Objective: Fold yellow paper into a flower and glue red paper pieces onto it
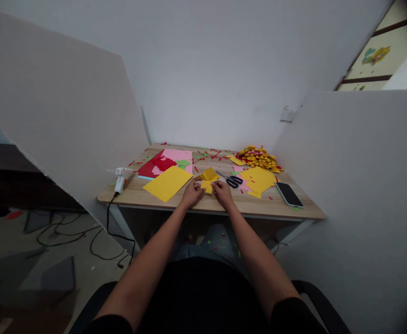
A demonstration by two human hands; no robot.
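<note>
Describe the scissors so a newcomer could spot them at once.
Find the desk, then the right hand near its front edge. Beyond it, slightly right, lie the scissors, their dark looped handles unlike the flat yellow sheets farther right.

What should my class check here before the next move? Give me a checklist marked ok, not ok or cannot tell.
1. Left hand and right hand on the small yellow paper: ok.
2. Scissors within easy reach: probably ok; they lie near the right hand.
3. Phone apart from the hands: ok.
4. Table free of scraps: not ok; red scraps litter it.
5. White corded tool switched off: cannot tell.
</note>
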